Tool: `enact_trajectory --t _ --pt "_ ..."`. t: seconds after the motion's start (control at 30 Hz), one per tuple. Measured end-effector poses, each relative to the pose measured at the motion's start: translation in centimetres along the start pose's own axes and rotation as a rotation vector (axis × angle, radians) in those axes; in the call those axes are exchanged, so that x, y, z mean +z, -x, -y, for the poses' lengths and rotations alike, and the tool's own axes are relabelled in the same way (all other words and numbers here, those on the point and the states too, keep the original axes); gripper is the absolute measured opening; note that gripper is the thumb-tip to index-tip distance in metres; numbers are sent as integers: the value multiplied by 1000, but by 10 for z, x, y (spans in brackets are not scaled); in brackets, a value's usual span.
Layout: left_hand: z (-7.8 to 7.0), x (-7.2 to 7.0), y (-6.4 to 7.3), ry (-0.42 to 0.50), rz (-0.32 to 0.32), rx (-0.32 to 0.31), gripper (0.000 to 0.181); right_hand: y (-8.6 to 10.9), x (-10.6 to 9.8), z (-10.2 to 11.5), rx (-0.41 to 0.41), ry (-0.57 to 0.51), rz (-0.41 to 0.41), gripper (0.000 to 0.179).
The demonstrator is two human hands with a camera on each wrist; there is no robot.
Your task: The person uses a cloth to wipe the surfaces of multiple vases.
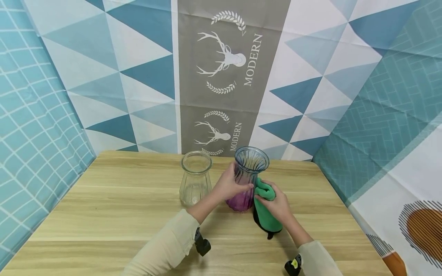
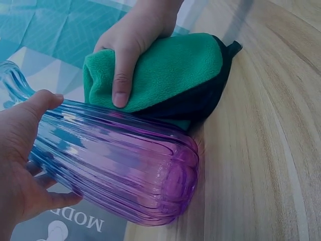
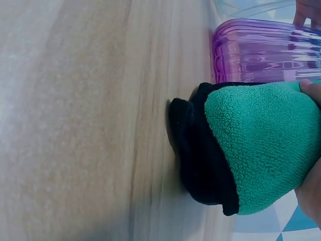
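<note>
A ribbed glass vase [image 1: 240, 202], blue at its flared mouth and purple at its base, stands upright on the wooden table. My left hand [image 1: 230, 185] grips its side, thumb and fingers around the narrower upper part, as the left wrist view also shows. In my right hand [image 1: 279, 204] is a folded green cleaning cloth [image 1: 268, 217] with black edging, pinched against the vase's right side. The cloth's lower end [image 3: 200, 165] hangs down to the tabletop in the right wrist view. Some of the right fingers are hidden behind the cloth.
A clear glass vase [image 1: 194, 188] stands left of the coloured one, close to my left forearm. The wooden table [image 1: 114, 214] ends at a patterned cloth backdrop [image 1: 145, 76] behind, with similar hangings at both sides. Black wrist straps sit on both forearms.
</note>
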State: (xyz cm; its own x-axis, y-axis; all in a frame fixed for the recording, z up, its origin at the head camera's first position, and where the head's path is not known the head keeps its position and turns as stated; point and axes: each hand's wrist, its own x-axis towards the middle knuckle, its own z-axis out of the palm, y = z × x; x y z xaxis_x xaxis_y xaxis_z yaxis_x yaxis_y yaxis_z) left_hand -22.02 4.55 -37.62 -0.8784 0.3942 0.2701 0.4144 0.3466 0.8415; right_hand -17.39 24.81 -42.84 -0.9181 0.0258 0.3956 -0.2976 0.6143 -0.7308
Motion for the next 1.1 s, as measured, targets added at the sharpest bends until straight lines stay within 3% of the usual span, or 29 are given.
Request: enact_trajectory --t 0.17,0.47,0.73,1.1 --pt "1 1 1 6 -5 3 85 -1 -4 3 -7 -13 -5 54" --pt "0 2 1 -11 -8 7 85 -11 -14 17 -104 -3 -56 55" --pt "-1 0 1 0 -3 4 85 -22 -22 31 -73 9 -103 51" --pt "1 0 -1 24 7 35 82 -25 -23 35 -67 4 -26 50"
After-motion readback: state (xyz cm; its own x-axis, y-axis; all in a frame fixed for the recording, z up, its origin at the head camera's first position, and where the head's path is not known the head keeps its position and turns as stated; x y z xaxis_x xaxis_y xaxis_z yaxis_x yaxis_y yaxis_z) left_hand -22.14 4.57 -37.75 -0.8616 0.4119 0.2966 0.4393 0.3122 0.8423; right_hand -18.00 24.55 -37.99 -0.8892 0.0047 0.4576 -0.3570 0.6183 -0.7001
